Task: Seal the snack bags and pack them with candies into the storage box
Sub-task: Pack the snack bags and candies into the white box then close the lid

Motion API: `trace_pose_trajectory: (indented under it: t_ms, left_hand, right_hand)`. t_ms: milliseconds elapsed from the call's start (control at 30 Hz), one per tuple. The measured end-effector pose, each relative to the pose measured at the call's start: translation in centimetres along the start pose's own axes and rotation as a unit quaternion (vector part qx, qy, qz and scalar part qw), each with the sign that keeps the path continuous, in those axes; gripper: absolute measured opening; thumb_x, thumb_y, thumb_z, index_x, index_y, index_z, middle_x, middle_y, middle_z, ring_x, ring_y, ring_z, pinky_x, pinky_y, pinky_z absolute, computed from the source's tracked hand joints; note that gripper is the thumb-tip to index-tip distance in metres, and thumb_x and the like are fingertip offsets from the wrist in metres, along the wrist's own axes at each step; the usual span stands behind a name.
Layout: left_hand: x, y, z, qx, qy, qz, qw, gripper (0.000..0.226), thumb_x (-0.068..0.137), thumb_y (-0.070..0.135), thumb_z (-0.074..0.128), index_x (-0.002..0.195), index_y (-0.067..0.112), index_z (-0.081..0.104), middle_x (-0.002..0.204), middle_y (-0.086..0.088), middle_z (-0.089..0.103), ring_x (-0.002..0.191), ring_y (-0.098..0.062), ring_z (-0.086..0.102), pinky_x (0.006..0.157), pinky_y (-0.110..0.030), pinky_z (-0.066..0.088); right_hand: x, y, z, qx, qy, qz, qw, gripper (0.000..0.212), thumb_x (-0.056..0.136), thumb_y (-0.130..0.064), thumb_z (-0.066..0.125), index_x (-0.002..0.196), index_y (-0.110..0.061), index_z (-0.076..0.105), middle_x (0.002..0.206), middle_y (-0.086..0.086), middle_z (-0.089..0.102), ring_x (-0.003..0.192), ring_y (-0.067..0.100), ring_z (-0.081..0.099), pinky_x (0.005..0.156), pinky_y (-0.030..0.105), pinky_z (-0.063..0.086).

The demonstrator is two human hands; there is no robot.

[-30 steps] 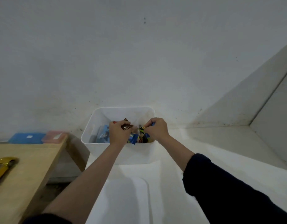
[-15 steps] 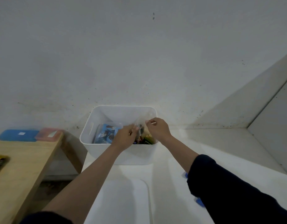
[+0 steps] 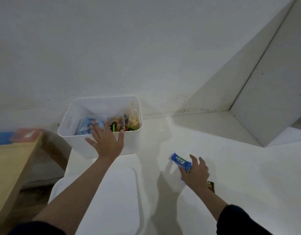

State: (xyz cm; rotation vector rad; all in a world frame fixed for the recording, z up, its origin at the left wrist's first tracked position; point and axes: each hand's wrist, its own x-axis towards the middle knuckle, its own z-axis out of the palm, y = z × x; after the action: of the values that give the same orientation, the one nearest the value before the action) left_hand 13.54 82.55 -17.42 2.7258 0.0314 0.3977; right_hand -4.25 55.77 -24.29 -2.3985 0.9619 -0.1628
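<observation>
Sleeves of dark cloth frame the bottom edge, and two bare forearms reach out from them over the white table (image 3: pixel 231 167). Between the forearms lies a flat white lid (image 3: pixel 116 197) with rounded corners, its near end cut off by the bottom edge. The right hand (image 3: pixel 195 172) hangs low over the table, palm down, fingers (image 3: pixel 193 159) loosely curled over a blue candy wrapper (image 3: pixel 180 162) with white lettering — whether they grip it or only touch it cannot be told, since the hand blurs. Just beside the right wrist, on its outer side, a small dark packet (image 3: pixel 210 186) lies flat on the table. Open white surface spreads to the right of that hand as far as the grey block in the corner.

Farther out, the left hand (image 3: pixel 106 144) is raised in front of the storage box (image 3: pixel 75 139), back of the hand to the camera, fingers (image 3: pixel 97 131) spread wide and holding nothing; the fingertips overlap the box's near rim. The box stands at the far end of the table against the wall (image 3: pixel 146 48), upright and open. Inside it lie a blue snack bag (image 3: pixel 86 126) on the left and clear bags of yellow and dark snacks (image 3: pixel 131 121) on the right.

Left of the table, across a gap, a wooden table (image 3: pixel 12 163) carries a blue case (image 3: pixel 2 138) and a red case (image 3: pixel 26 134) at its far end.
</observation>
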Motion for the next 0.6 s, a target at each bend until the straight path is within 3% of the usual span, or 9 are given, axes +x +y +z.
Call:
trace_pose_trajectory:
  t_ms: [100,267,500,600]
  left_hand:
    - [0.2,-2.4,-0.6,-0.012,0.006,-0.091,0.996,0.1,0.081,0.073,0.037,0.147,0.002,0.015,0.156,-0.025,0.003,0.145,-0.04,0.001,0.108,-0.068,0.005]
    - [0.5,-3.4,-0.7,-0.025,-0.001,-0.13,0.991,0.117,0.071,0.086,0.028,0.146,0.0,0.005,0.157,-0.022,0.001,0.145,-0.038,0.001,0.108,-0.066,0.01]
    - [0.7,-3.5,0.2,-0.036,0.021,-0.138,0.99,0.121,0.068,0.091,0.021,0.146,0.002,-0.001,0.157,-0.021,0.0,0.146,-0.035,0.002,0.108,-0.065,0.011]
    - [0.8,-3.5,0.4,-0.031,0.029,-0.139,0.989,0.122,0.067,0.091,0.019,0.146,0.001,-0.002,0.157,-0.022,-0.002,0.146,-0.035,0.0,0.108,-0.064,0.011]
  right_hand:
    - [-1.8,5.4,1.0,-0.038,-0.029,0.109,0.993,0.103,0.065,-0.066,0.069,0.147,-0.028,0.019,0.157,0.017,0.007,0.142,0.039,0.01,0.107,0.066,0.016]
    - [-2.5,7.4,3.0,-0.041,-0.047,0.117,0.991,0.129,0.052,-0.084,0.06,0.15,-0.028,-0.004,0.159,0.016,-0.003,0.145,0.04,0.001,0.107,0.069,0.014]
    - [1.2,1.3,6.0,-0.078,-0.064,0.084,0.991,0.129,0.04,-0.1,0.037,0.138,-0.045,-0.028,0.157,0.012,-0.018,0.141,0.048,-0.008,0.101,0.075,0.012]
    - [3.0,-0.3,7.3,-0.098,-0.071,0.056,0.991,0.114,0.048,-0.099,0.031,0.136,-0.054,-0.024,0.157,0.008,-0.019,0.139,0.052,-0.009,0.099,0.077,0.012]
